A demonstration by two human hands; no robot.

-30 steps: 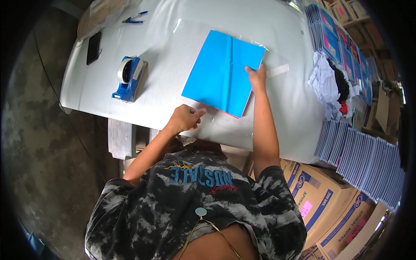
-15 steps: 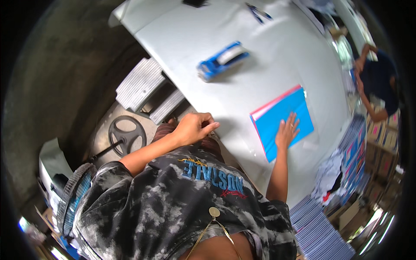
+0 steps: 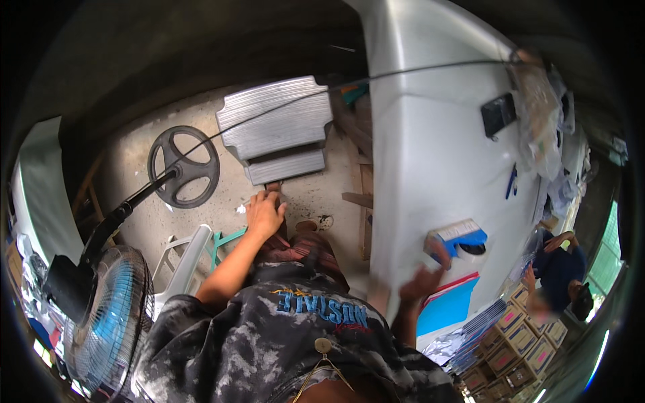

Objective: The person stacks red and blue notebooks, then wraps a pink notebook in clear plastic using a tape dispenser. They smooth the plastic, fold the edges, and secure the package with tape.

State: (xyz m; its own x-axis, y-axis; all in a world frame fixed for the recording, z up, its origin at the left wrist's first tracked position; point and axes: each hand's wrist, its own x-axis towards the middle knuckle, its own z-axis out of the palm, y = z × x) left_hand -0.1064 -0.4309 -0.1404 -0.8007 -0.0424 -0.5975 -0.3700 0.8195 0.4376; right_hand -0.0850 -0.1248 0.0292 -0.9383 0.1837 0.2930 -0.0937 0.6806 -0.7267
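Note:
My left hand (image 3: 265, 216) hangs low above my leg, away from the table, its fingers stretched out and nothing seen in them. Over the table's near edge is my right hand (image 3: 420, 281), smeared by motion, so its grip is hidden. It lies beside a flat bright-blue sheet or folder (image 3: 447, 305) with a red edge. Close to its fingertips, a blue-and-pale, box-like object (image 3: 463, 236) lies on the table; its kind is unclear, and I cannot tell whether the fingers touch it.
The pale table (image 3: 416, 161) bears a dark phone-like slab (image 3: 498, 115) and blue-handled pliers (image 3: 512, 181). A grey ribbed stool (image 3: 279, 121), a round fan base (image 3: 183, 166) and a fan (image 3: 111, 322) stand left. A cable crosses overhead. Boxes (image 3: 510, 336) and a co-worker (image 3: 561, 269) are at right.
My view has swung left. My right hand has come off the blue sheet, where it lay flat, to the edge near the blue-and-pale object. My left hand has uncurled over my leg.

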